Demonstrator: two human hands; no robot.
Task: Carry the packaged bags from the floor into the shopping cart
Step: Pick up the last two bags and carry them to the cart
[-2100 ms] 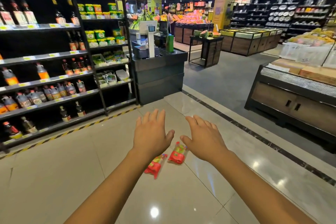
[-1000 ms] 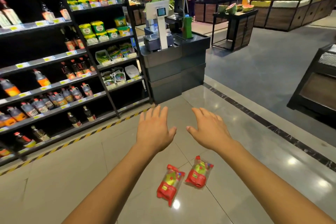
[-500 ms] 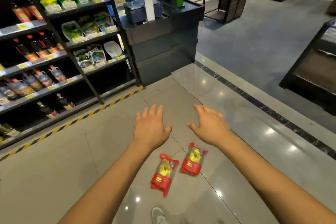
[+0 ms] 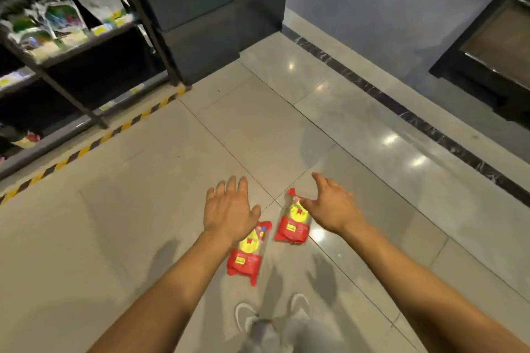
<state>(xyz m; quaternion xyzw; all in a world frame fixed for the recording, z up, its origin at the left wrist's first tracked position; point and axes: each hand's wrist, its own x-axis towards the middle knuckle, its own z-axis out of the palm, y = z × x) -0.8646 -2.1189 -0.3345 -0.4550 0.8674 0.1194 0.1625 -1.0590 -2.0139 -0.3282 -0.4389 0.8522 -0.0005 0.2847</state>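
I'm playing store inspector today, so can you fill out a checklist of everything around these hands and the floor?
Surface: glossy beige tile floor, with light glare spots.
Job's things: two red-and-yellow packs lying flat side by side, the left bag and the right bag; shopping cart not in view.
Clutter: nothing seen.
Grippers: left hand open, fingers spread, over the left bag's top end; right hand open over the right bag's top end; whether either touches cannot be told.
Cables: nothing seen.
Surroundings: stocked shelves at left, dark counter ahead, dark display stand at right, yellow-black striped tape along the shelves, the person's shoes near the bags.
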